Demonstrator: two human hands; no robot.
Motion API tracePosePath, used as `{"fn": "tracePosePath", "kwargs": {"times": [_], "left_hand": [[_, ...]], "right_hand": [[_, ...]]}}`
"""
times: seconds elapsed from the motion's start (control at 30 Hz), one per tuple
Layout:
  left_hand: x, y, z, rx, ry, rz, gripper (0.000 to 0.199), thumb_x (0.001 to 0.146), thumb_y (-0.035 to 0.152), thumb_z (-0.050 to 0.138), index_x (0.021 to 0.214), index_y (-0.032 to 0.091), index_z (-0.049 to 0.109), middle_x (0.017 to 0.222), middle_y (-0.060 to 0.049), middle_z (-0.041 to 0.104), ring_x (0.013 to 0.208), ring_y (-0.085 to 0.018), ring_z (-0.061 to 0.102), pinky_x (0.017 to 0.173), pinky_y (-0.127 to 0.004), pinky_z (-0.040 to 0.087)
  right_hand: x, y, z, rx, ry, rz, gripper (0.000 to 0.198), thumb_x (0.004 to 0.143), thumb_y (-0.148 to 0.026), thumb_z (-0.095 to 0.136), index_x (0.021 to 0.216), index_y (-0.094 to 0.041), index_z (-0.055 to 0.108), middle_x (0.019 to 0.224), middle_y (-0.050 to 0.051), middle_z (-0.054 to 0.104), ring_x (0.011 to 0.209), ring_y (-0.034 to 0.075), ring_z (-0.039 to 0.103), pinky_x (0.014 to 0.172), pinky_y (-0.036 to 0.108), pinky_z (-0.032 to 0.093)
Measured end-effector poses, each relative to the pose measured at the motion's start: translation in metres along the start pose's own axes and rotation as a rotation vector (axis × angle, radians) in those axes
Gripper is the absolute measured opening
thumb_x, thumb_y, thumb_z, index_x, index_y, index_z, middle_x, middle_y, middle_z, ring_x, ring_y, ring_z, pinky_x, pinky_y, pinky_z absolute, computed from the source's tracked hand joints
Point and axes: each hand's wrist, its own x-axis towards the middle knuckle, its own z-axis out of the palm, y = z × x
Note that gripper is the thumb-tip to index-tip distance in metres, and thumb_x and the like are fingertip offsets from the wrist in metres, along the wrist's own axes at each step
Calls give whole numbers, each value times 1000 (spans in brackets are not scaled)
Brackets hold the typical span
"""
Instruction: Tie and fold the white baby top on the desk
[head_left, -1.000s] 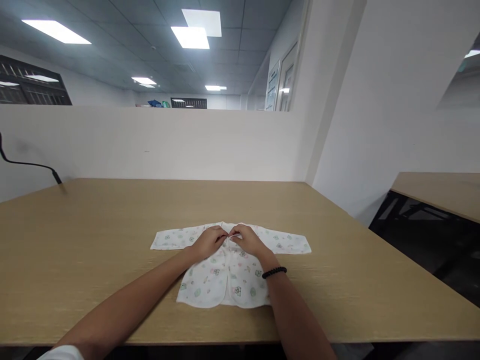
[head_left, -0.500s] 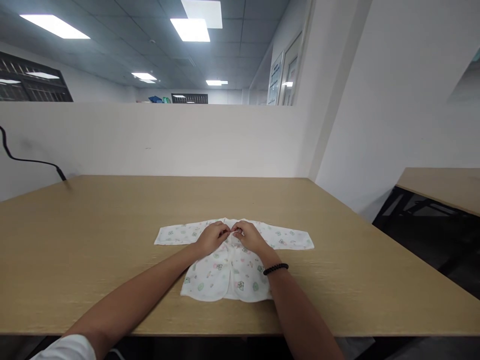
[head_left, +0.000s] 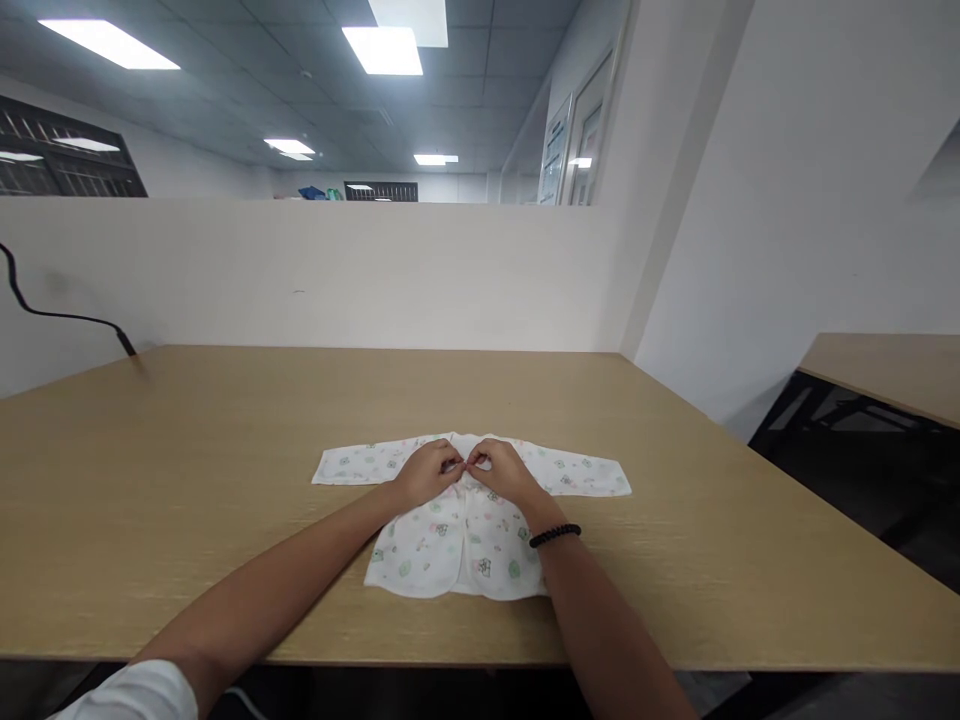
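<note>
I see left hand point(head_left: 429, 474) and right hand point(head_left: 504, 472) pinching printed shirt point(head_left: 418, 552) at upper front, exact grip hidden | sleeves point(head_left: 586, 474) laid out beside them | lower front below hands, parted.

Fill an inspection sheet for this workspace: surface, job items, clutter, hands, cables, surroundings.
Surface: wood-look table, flat, faint streaks.
Job items: white printed garment, lying with both sleeves spread; lower front edges part slightly.
Clutter: blue item beyond the partition, too far to identify.
Left hand: pinching the garment at its upper front.
Right hand: pinching the same spot, fingertips close to the left's; black bracelet on wrist. Exact detail pinched too small to tell.
Cables: black cable-like piece at far left, one end out of frame.
Surroundings: second table at right; ceiling light lit.
</note>
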Motion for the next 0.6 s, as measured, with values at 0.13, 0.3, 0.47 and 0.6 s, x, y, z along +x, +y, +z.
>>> {"fn": "tracePosePath", "kwargs": {"times": [0.13,0.3,0.47,0.6], "left_hand": [[0,-2,2,-14,-10,-11,14,82,23,53,77,18,65,78,-3,60,75,-17,57,67,-26,42],[-2,-4,3,-10,-12,8,22,78,16,52,95,20,66,84,-3,61,80,-18,57,72,-27,43],[-1,-5,2,-44,-21,-22,19,80,20,53,91,19,68,84,-4,61,78,-18,57,71,-28,44],[0,-4,1,-76,-11,-59,13,81,23,55,82,19,67,79,-4,61,76,-18,58,69,-27,43]], "right_hand": [[0,-1,-1,-15,-4,-8,9,75,-9,66,72,-17,68,78,3,67,74,14,61,68,23,45],[0,0,-2,-9,-14,0,14,73,-5,64,75,-17,71,81,3,69,77,15,63,72,24,46],[1,2,-1,-23,0,19,15,75,-6,63,78,-18,72,81,3,70,76,15,62,70,25,46],[0,2,0,-11,-5,38,13,73,-6,64,73,-18,70,78,2,69,74,15,61,68,25,45]]}}
